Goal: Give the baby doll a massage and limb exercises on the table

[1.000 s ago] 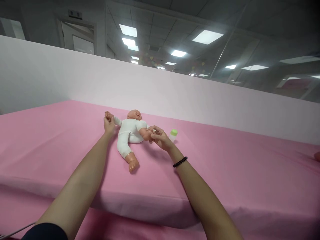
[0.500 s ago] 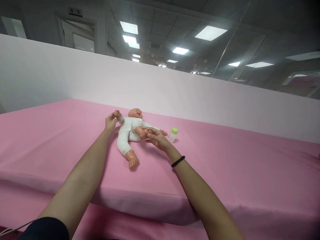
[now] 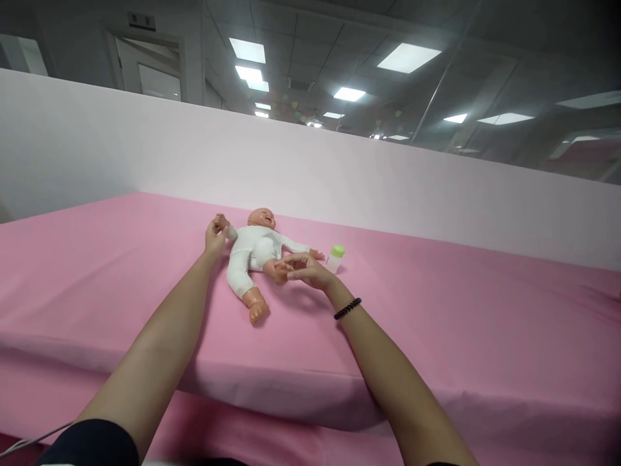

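A baby doll (image 3: 248,244) with a white cloth body lies on its back on the pink-covered table (image 3: 427,310), its head away from me. My left hand (image 3: 216,238) is closed on the doll's hand at the left. Around the foot of the doll's bent leg, my right hand (image 3: 305,268) has its fingers closed. The doll's other leg lies stretched toward me. Beside the doll's far hand stands a small bottle (image 3: 334,259) with a green cap, just beyond my right hand.
A low white wall (image 3: 310,175) runs behind the table, with glass above it reflecting ceiling lights. The table's front edge (image 3: 272,388) crosses below my forearms. A thin cable (image 3: 39,440) shows at the lower left.
The doll's bent leg has come down toward the table and toward me, with my right hand at its foot. My left hand still holds the doll's hand, nearly unmoved.
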A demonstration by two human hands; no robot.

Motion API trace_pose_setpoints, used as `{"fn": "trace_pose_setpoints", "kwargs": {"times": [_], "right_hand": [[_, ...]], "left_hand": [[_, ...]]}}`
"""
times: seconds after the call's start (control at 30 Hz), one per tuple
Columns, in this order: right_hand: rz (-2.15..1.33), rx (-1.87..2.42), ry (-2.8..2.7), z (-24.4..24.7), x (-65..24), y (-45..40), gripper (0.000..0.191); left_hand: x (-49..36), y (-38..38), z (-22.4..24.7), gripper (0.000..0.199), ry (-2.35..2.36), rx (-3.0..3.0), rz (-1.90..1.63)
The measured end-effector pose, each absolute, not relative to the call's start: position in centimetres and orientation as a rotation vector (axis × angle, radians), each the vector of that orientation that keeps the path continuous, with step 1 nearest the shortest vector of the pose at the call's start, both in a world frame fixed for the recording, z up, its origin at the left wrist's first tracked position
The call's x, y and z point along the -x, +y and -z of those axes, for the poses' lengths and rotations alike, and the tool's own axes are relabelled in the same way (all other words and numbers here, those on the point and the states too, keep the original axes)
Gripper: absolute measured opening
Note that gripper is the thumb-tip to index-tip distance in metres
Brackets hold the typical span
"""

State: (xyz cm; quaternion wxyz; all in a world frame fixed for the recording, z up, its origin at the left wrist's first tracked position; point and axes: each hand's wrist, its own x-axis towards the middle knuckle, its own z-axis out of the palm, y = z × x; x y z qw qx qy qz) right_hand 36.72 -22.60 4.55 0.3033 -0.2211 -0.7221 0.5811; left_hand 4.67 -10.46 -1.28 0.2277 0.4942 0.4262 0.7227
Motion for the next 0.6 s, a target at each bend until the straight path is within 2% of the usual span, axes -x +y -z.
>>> {"fn": "trace_pose_setpoints", "kwargs": {"times": [0.2, 0.33, 0.6], "right_hand": [[-1.720, 0.584, -2.099, -4.3, -37.5, -22.6, 0.044], [-1.611, 0.561, -1.916, -3.9, -36.1, -23.1, 0.047], [-1.469, 0.630, -1.781, -3.4, -33.7, -24.6, 0.053]], "left_hand": [[-3.1, -9.9, 1.9, 0.038, 1.269, -1.126, -2.031], [-5.1, -10.7, 0.6, 0.036, 1.124, -1.315, -1.985], [-9.3, -13.0, -1.1, 0.039, 0.881, -1.715, -1.653]]}}
